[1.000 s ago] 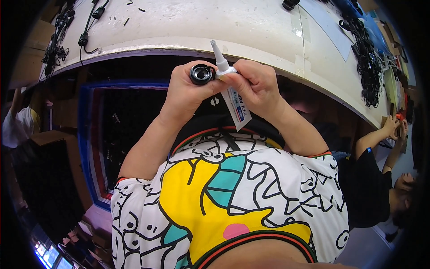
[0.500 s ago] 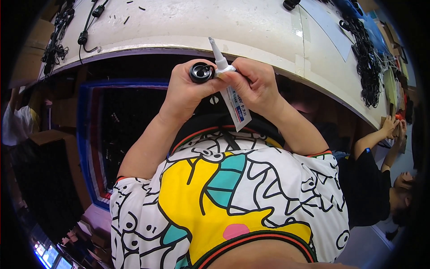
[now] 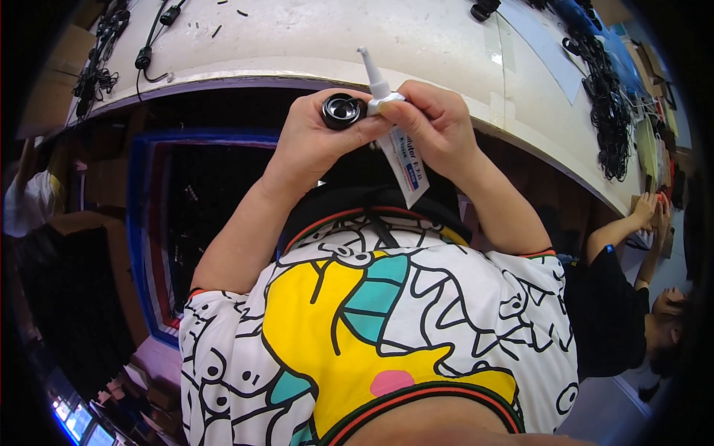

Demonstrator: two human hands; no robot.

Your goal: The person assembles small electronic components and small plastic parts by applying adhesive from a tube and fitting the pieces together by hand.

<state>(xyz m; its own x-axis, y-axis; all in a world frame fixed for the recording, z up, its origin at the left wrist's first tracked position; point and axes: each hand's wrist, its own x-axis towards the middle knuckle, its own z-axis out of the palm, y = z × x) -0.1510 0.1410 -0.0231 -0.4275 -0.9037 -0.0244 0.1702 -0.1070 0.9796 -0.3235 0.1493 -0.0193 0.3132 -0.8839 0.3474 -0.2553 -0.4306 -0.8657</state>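
Observation:
My left hand (image 3: 312, 141) is closed around a round black part (image 3: 343, 110) with a ring-shaped, hollow-looking end turned upward; its lower portion is hidden in the fingers. In my right hand (image 3: 439, 130) is a white glue tube (image 3: 405, 167) with blue print, pinched near its neck by thumb and forefinger. The tube's long tapered nozzle (image 3: 374, 73) points up and slightly left, and its flat end hangs below the hand. Both hands are close together over the table's near edge, the tube's collar right beside the black part.
The pale worktable (image 3: 297, 44) stretches ahead. Black cables with connectors (image 3: 143, 58) lie at the left, a bundle of black cable (image 3: 611, 126) at the right. A blue-rimmed container (image 3: 141, 223) stands below on the left. At the right a co-worker (image 3: 613, 312) handles something.
Both hands have shifted slightly up and to the right. A small dark strand that lay across the black part's end no longer shows there, and the ring faces up more plainly.

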